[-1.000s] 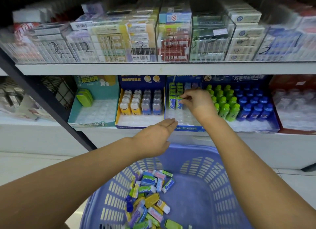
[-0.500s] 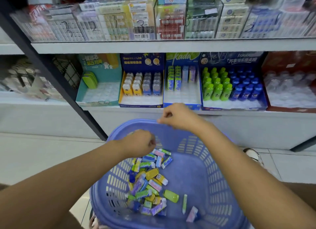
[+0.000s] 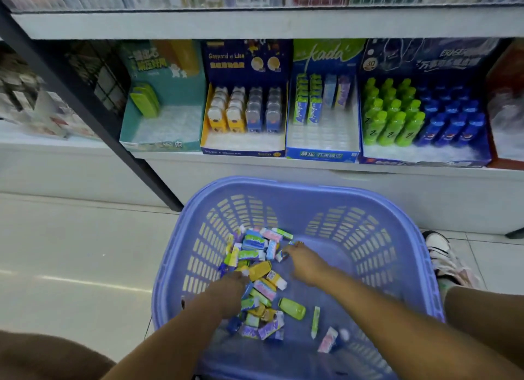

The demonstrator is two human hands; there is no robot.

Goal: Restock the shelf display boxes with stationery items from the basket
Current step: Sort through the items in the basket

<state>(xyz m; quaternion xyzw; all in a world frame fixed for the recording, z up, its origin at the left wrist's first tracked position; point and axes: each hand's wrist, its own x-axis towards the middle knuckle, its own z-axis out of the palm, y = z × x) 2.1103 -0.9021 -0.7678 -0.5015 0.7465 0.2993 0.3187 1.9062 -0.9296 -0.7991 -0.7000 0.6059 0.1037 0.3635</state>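
Note:
A lilac plastic basket (image 3: 397, 255) stands on the floor below the shelf, with a pile of small wrapped erasers (image 3: 256, 269) in its left half. My left hand (image 3: 229, 291) reaches down into that pile; its fingertips are buried among the erasers. My right hand (image 3: 307, 264) is lower in the basket's middle, and its fingers pinch a small blue-and-white eraser (image 3: 281, 257) at the pile's edge. On the shelf above, the blue kada display box (image 3: 321, 154) holds two green rows and a few pale packs at its back.
A teal display box (image 3: 161, 145), a navy-and-yellow box (image 3: 243, 151) and a box of green and blue bottle-shaped erasers (image 3: 425, 159) flank the kada box. A black shelf post (image 3: 113, 130) slants down at the left. A shoe (image 3: 442, 255) sits beside the basket's right rim.
My right hand left the kada box on the shelf and came down into the basket. My left hand dropped from the rim into the eraser pile. The view tilted downward.

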